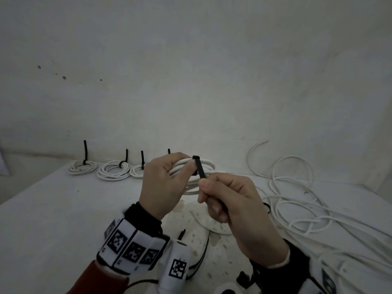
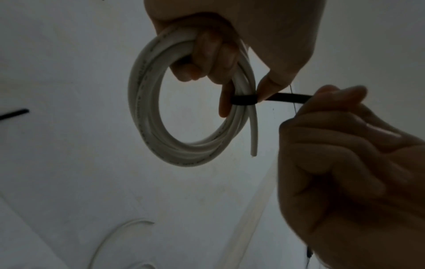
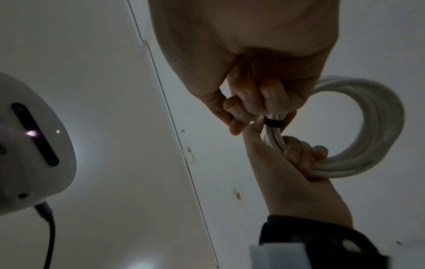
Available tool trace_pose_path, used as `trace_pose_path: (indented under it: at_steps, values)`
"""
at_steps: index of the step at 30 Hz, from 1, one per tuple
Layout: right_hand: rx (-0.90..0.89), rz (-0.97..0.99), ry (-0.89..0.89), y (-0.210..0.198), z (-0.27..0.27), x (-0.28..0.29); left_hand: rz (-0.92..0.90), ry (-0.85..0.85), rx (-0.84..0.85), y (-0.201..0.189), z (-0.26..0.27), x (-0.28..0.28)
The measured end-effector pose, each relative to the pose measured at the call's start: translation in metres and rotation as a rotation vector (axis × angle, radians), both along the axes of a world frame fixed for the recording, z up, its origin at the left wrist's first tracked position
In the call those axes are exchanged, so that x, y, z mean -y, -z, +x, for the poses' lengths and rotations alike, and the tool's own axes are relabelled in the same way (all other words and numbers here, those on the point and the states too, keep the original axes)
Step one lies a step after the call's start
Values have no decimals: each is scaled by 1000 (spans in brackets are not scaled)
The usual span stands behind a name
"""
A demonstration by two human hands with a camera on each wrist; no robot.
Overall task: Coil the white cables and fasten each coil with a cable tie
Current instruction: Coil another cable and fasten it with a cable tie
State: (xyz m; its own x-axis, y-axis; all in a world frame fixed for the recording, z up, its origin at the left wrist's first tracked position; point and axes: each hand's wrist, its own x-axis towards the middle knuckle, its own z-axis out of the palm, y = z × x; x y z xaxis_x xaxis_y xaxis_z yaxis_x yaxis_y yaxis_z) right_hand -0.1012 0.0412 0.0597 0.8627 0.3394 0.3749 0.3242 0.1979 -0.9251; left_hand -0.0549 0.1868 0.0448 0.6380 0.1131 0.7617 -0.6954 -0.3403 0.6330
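Note:
My left hand (image 1: pixel 167 181) grips a coil of white cable (image 1: pixel 197 166) held above the table, fingers curled round its strands (image 2: pixel 207 54). A black cable tie (image 1: pixel 199 168) is looped round the coil (image 2: pixel 243 99), its head on top. My right hand (image 1: pixel 231 200) pinches the tie's free tail (image 2: pixel 289 97) between thumb and fingers, drawn away from the coil. In the right wrist view the tie band (image 3: pixel 273 122) circles the bundle (image 3: pixel 368 127) just beyond the right fingers. One cut cable end (image 2: pixel 253 142) hangs loose from the coil.
Three tied coils (image 1: pixel 82 166) (image 1: pixel 114 170) (image 1: pixel 137 170) lie in a row by the back wall, black tails standing up. Loose white cable (image 1: pixel 301 204) sprawls over the table's right side. Spare black ties (image 1: pixel 201 255) lie near my wrists.

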Motion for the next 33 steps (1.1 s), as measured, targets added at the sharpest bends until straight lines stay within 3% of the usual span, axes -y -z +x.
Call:
trace_pose_path:
  at_steps: [4, 8, 12, 17, 19, 21, 24, 29, 33]
  values:
    - [147, -38, 84, 2, -6, -3, -71, 67, -23, -1, -2, 3]
    - [183, -44, 129, 7, -4, -5, -116, 122, -76, -2, -3, 5]
    - [243, -205, 207, 7, 6, 0, -190, 116, -235, 2, 7, 3]
    - [406, -323, 630, 13, 30, 19, -411, 214, -522, 3, 17, -8]
    - [293, -516, 596, 17, 39, 24, -466, 273, -579, 3, 18, -9]
    - [70, -631, 385, 20, 45, 25, -513, 336, -648, 5, 20, -8]
    - [-99, -459, 197, 27, 51, 21, -545, 395, -722, 9, 26, -6]
    - [-265, -273, 249, 35, 63, 21, -542, 336, -751, 30, 44, -10]
    - [-397, -136, 286, 46, 82, 25, -405, 249, -785, 42, 51, -8]
